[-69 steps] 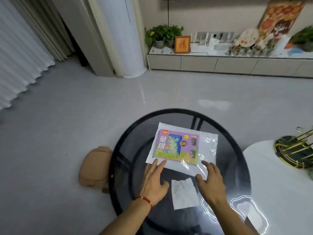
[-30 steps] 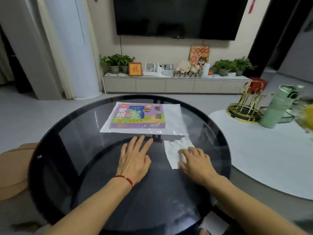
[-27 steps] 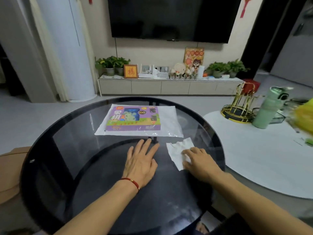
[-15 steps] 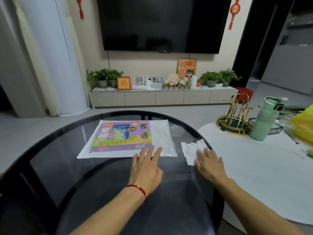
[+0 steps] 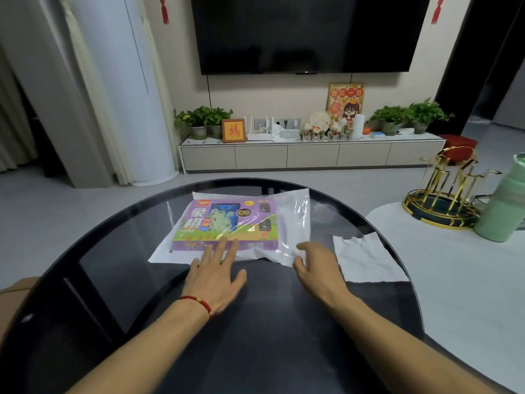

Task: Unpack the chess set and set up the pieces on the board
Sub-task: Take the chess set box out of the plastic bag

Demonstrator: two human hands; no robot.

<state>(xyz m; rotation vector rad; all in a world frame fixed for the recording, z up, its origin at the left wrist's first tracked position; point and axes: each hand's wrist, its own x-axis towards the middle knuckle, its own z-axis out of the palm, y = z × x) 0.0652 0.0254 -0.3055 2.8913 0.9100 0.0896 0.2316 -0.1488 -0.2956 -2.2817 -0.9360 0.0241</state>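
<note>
purple chess set box (image 5: 227,223), sealed inside clear plastic bag (image 5: 292,223), flat on round dark glass table (image 5: 113,251), toward far side of top. bag extends past box on right, with crinkled slack there. left hand (image 5: 217,275) palm down, fingers straight and spread, fingertips resting on near edge of bag and box; red cord on wrist. right hand (image 5: 315,265) at near right corner of bag, fingers bent and touching the plastic; cannot tell whether plastic is actually pinched. white tissue (image 5: 366,260) flat on table just right of right hand, at table edge. beyond that, white round table (image 5: 454,280) carrying gold wire rack (image 5: 443,194) and pale green bottle (image 5: 502,206). farther back, low cabinet (image 5: 312,155) with potted plants and framed pictures, black television (image 5: 306,32) on wall above.
</note>
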